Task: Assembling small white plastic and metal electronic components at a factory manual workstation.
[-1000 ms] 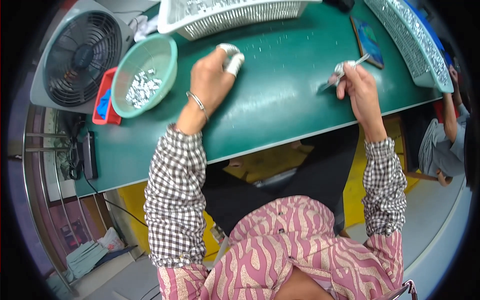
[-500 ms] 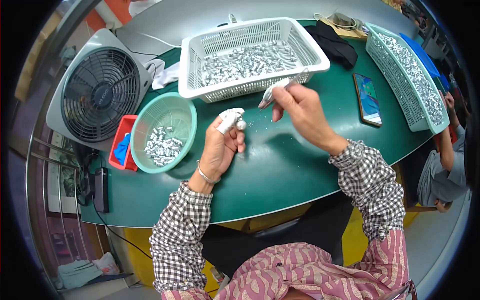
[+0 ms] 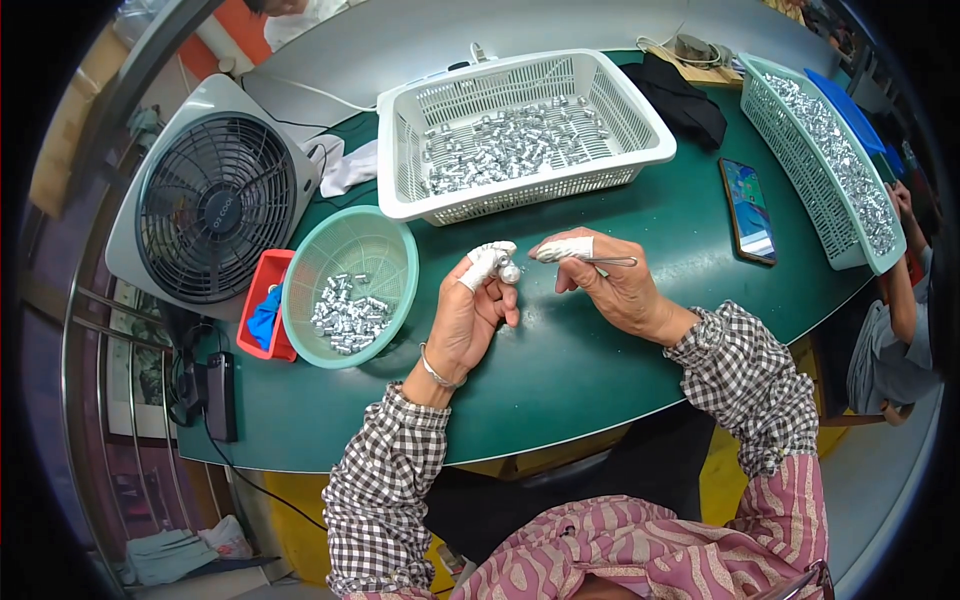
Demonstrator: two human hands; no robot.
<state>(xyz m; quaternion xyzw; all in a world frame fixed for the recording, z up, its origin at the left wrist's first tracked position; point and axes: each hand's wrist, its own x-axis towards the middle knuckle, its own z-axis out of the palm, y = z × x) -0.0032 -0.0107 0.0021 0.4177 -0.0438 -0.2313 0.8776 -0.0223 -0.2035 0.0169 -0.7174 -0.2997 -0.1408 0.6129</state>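
Observation:
My left hand (image 3: 468,322), with white wrapping on thumb and forefinger, pinches a small silver metal part (image 3: 510,273). Its other fingers curl loosely below. My right hand (image 3: 622,288) is closed round a slim metal tool (image 3: 615,262), whose exact kind I cannot make out; a wrapped finger lies along it. The tool's tip points left at the part, a small gap away. Left of my hands, a round mint-green basket (image 3: 403,290) holds a heap of similar silver parts (image 3: 350,318). Beyond them, a large white basket (image 3: 525,195) has many more spread over its bottom.
On the green table (image 3: 560,390) stand a grey box fan (image 3: 215,200) and a red bin (image 3: 262,335) with blue cloth. At right lie a phone (image 3: 748,212) and a long green basket (image 3: 800,190) full of parts; another person's hand (image 3: 902,200) is beside it. Black cloth (image 3: 675,100) lies behind.
My right hand has come down and turned, so the tool now lies nearly level, its tip pointing left. My left hand still pinches the part. The whole view has shifted slightly.

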